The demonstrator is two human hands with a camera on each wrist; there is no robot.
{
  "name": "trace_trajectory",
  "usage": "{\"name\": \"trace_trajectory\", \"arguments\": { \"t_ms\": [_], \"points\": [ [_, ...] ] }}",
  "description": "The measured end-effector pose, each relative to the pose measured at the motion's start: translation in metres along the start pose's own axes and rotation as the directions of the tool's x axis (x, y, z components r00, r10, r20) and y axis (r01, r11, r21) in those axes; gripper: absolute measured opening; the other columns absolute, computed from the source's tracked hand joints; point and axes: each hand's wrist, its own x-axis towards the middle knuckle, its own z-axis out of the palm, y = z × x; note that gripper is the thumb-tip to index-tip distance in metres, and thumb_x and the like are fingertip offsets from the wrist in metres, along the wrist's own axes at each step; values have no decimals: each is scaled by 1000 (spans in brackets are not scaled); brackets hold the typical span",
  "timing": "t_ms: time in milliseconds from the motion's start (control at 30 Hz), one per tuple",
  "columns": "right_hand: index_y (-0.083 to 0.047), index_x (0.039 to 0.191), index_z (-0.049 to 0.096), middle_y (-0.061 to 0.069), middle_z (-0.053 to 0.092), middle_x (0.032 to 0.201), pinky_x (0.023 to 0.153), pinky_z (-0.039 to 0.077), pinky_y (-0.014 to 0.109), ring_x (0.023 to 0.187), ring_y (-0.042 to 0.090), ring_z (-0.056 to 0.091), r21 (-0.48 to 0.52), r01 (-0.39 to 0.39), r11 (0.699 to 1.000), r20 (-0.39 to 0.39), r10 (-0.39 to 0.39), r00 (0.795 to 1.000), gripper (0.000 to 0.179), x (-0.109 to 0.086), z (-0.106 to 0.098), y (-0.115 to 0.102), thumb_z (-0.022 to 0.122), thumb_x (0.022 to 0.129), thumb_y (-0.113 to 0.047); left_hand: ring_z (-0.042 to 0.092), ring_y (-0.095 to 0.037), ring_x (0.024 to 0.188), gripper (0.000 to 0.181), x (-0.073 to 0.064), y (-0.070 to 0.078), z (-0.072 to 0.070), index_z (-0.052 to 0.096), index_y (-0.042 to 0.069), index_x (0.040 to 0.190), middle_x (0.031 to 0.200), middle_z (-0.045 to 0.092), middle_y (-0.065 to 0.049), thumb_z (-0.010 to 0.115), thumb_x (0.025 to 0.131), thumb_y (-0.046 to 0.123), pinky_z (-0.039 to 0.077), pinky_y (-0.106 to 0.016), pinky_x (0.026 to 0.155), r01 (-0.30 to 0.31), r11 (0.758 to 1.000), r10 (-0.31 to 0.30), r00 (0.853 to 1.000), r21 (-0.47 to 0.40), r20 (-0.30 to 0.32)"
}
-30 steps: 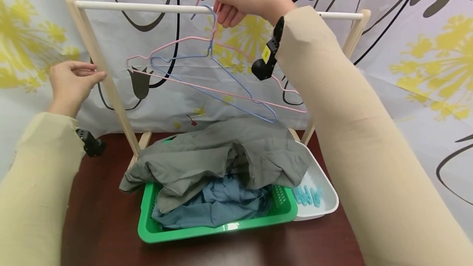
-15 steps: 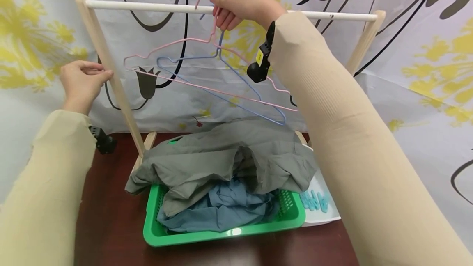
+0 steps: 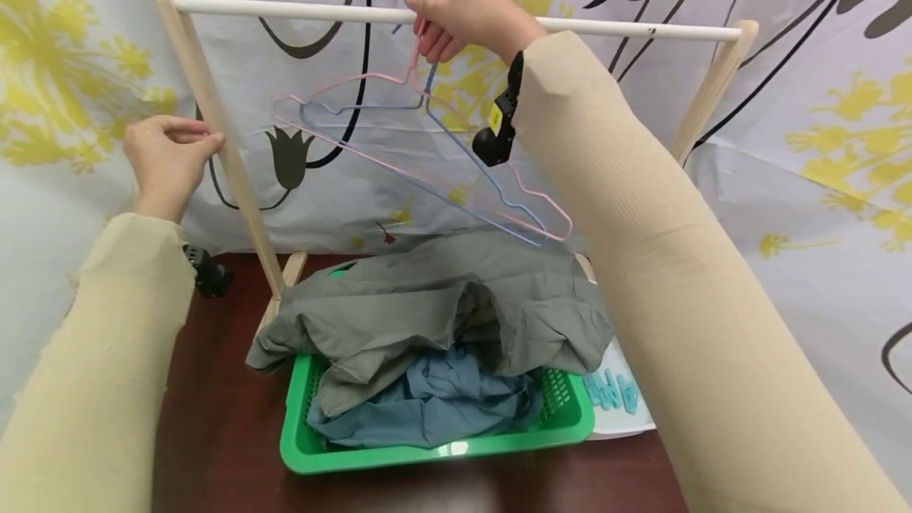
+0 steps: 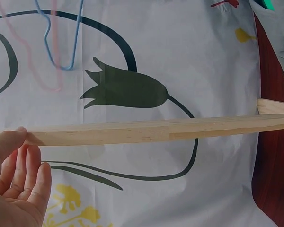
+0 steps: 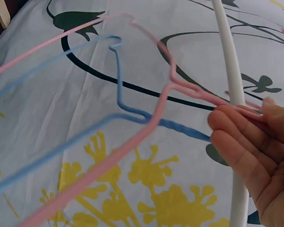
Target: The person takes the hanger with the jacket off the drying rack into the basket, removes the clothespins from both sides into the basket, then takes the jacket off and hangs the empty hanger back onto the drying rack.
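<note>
My right hand (image 3: 470, 2) pinches the pink wire hanger (image 5: 118, 158) by the neck below its hook, right at the white rail (image 3: 285, 9). The pink hook arches above the rail. A blue wire hanger (image 3: 385, 107) hangs from the rail beside it, its upper part hidden behind my fingers. In the right wrist view the two hangers overlap near their necks. My left hand (image 3: 167, 161) holds the left wooden post (image 3: 238, 180) of the rack between thumb and fingers; in the left wrist view the thumb (image 4: 12, 139) lies against its end nearest the hand.
Below the rail, a green basket (image 3: 370, 457) holds a blue garment (image 3: 427, 410) with a grey garment (image 3: 385, 307) draped over it. Partly under my right sleeve, a white tray (image 3: 616, 422) holds several turquoise clothespins (image 3: 611, 390). A patterned cloth hangs behind the rack.
My right hand has lowered the pink hanger's hook closer to the rail. The pink hanger's body has swung more in line with the blue one. My left hand stays at the post.
</note>
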Motion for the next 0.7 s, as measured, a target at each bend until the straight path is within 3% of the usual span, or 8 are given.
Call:
{"name": "trace_trajectory", "arguments": {
  "t_ms": [267,700],
  "points": [
    [2,90,67,5,65,71,59,50,20,65,13,65,-125,10,992,47,-4,999,41,-3,7,1,48,93,-34,53,9,54,20,-1,1,2,62,26,70,54,52,21,71,78,9,40,-8,54,-48,999,48,998,13,-27],
    [3,90,63,1,65,69,66,51,22,73,15,66,-26,-7,1000,89,9,996,34,-9,15,4,51,94,-29,52,9,51,22,0,1,4,61,26,69,53,51,21,69,79,8,40,-7,52,-12,1000,13,998,10,-56]
  ]
}}
